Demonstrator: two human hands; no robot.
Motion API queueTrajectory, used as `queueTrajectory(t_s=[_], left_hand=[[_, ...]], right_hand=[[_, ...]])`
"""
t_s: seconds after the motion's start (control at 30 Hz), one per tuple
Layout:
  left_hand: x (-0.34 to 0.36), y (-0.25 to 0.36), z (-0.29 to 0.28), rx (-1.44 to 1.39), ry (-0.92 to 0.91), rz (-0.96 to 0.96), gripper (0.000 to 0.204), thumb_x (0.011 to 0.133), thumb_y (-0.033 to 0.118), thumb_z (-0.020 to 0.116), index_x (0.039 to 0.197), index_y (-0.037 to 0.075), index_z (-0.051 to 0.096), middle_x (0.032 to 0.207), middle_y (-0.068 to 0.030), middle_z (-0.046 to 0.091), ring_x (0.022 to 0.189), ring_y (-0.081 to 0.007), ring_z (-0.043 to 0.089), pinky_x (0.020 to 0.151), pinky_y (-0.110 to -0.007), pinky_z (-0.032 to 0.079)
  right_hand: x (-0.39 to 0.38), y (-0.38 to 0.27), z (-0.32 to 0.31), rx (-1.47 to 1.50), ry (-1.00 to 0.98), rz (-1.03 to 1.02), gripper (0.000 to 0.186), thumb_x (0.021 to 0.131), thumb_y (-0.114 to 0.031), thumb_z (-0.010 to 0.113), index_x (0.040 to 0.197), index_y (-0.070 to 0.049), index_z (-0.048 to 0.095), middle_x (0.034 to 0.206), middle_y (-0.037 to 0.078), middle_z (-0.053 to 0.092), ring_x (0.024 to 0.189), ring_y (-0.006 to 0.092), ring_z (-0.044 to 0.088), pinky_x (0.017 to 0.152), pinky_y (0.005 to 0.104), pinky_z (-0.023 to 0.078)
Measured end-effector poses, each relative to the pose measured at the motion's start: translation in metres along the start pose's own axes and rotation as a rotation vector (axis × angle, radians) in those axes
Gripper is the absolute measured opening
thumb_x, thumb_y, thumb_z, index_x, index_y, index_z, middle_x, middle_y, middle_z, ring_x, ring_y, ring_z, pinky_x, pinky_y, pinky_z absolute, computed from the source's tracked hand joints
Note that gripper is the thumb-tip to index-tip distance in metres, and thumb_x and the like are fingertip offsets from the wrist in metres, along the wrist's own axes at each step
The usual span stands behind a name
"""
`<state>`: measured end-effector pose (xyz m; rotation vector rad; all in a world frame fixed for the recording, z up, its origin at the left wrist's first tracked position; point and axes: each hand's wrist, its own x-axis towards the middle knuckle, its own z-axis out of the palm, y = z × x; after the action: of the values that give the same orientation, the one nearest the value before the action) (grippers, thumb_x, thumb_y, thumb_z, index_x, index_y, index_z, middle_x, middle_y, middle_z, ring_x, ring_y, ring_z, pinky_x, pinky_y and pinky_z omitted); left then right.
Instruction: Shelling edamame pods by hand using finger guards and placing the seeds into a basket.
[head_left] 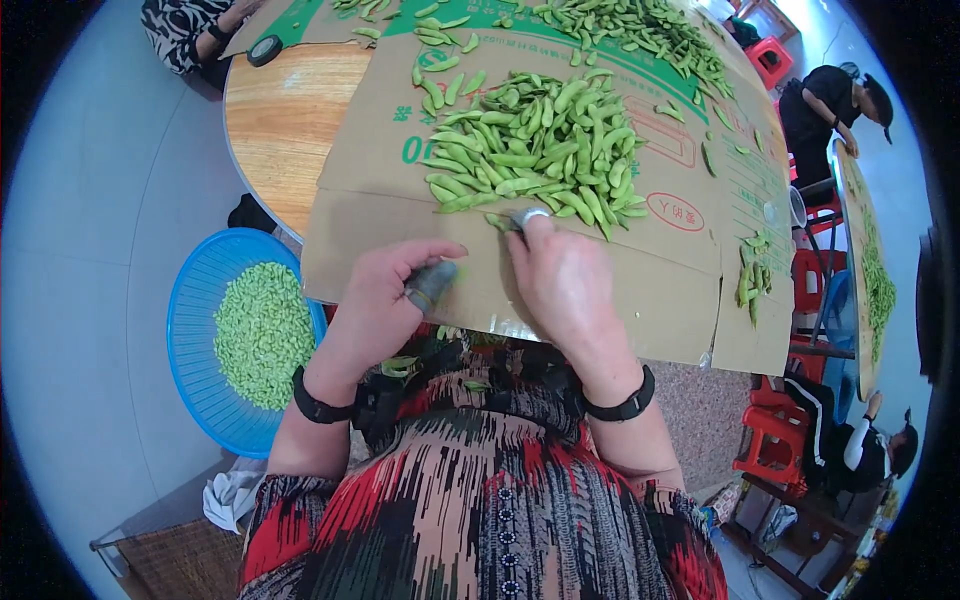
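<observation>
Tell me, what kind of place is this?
Probably a small communal workroom for shelling green soybeans by hand. A heap of pods lies on flattened cardboard over a round table, a blue basket on the floor holds shelled beans, and other people sit at another table nearby.

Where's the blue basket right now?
In the head view, the blue basket sits low on the person's left, holding shelled green beans, below the table edge and just outside the left hand.

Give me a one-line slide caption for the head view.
Left hand and right hand work at a pile of green pods on flattened cardboard.
</observation>
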<state>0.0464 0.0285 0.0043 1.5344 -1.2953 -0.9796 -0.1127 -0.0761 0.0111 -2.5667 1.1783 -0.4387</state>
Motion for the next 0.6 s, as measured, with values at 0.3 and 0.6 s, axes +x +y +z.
queueTrajectory(t_s=[0.3, 0.6], left_hand=[[0.019, 0.015, 0.043, 0.165, 0.048, 0.317, 0.039, 0.074, 0.002, 0.067, 0.111, 0.008, 0.061, 0.077, -0.0071, 0.058, 0.067, -0.0165, 0.057, 0.058, -0.027, 0.044], [0.035, 0.008, 0.051, -0.79, 0.03, -0.07, 0.016, 0.083, 0.011, 0.064, 0.095, 0.002, 0.068, 0.08, 0.0022, 0.061, 0.073, -0.0058, 0.054, 0.065, -0.021, 0.042]], right_hand=[[-0.027, 0.022, -0.015, 1.454, -0.322, 0.417, 0.014, 0.09, -0.014, 0.052, 0.095, -0.004, 0.06, 0.06, -0.008, 0.045, 0.049, 0.0009, 0.035, 0.043, 0.0177, 0.025], [-0.04, 0.022, -0.029, 1.58, -0.346, 0.28, 0.032, 0.098, -0.021, 0.036, 0.119, -0.002, 0.05, 0.068, -0.005, 0.042, 0.058, 0.003, 0.035, 0.051, 0.0173, 0.03]])
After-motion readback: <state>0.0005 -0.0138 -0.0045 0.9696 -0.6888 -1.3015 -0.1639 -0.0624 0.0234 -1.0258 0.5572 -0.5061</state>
